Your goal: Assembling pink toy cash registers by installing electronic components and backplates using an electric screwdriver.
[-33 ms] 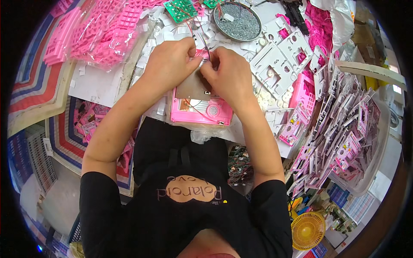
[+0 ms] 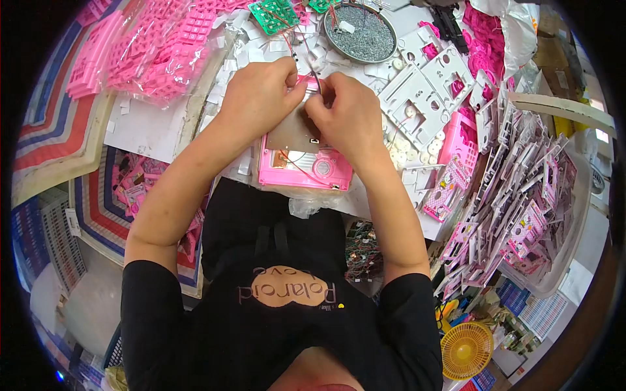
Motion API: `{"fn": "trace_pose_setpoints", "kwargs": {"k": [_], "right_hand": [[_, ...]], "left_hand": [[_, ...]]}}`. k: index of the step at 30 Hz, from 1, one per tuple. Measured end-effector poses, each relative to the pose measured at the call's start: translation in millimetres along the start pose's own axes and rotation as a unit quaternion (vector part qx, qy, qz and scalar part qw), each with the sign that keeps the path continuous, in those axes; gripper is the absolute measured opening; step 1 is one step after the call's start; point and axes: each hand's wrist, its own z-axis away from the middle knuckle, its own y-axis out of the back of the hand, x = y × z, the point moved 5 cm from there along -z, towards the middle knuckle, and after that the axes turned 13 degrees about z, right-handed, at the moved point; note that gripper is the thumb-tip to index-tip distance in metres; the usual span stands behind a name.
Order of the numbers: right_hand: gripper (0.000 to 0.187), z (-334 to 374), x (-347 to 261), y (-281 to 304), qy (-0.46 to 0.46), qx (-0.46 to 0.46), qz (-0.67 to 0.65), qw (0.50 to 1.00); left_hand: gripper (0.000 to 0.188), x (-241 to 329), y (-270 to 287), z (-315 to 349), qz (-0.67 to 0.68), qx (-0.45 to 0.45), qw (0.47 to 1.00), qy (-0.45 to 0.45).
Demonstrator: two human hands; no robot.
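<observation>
In front of me a pink plastic housing [image 2: 270,176] lies on a translucent plastic bag [image 2: 313,206]. It has a round speaker grille and thin red and dark wires, and a flat brownish-grey board [image 2: 290,135] rests over its middle. At the far edge of the board my left hand [image 2: 255,96] is closed, thumb and finger pinched at a thin red wire. My right hand [image 2: 351,116] is closed at the board's far right, its fingertips beside a dark wire; what they grip is hidden. Beyond my hands lies a green circuit board [image 2: 272,16] with wires.
A round tray [image 2: 329,47] of small screws sits at the back, among white paper bits. White plastic panels [image 2: 450,72] lie to the right. Farther right, a clear bin [image 2: 567,260] overflows with pink-and-white casings. Bagged pink keypads [image 2: 163,52] are at back left; a yellow basket [image 2: 466,350] stands lower right.
My fingertips shift very slightly, and more of the thin red wire shows beside my left thumb. The housing stays in place.
</observation>
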Motion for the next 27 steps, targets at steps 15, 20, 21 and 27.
{"fn": "trace_pose_setpoints", "kwargs": {"k": [15, 20, 21, 27], "right_hand": [[0.025, 30, -40, -8, 0.305, 0.018, 0.006, 0.952], [0.035, 25, -35, 11, 0.342, 0.062, -0.068, 0.935], [0.037, 17, -24, 21, 0.322, 0.118, -0.068, 0.937], [0.029, -32, 26, 13, 0.235, 0.099, 0.011, 0.967]], "left_hand": [[0.028, -2, 11, -15, 0.057, -0.075, 0.991, 0.098], [0.032, -1, 10, -26, -0.027, -0.100, 0.994, 0.046], [0.034, 1, 9, -30, -0.037, -0.119, 0.991, 0.053], [0.026, 6, 4, -28, 0.038, -0.084, 0.995, 0.032]]}}
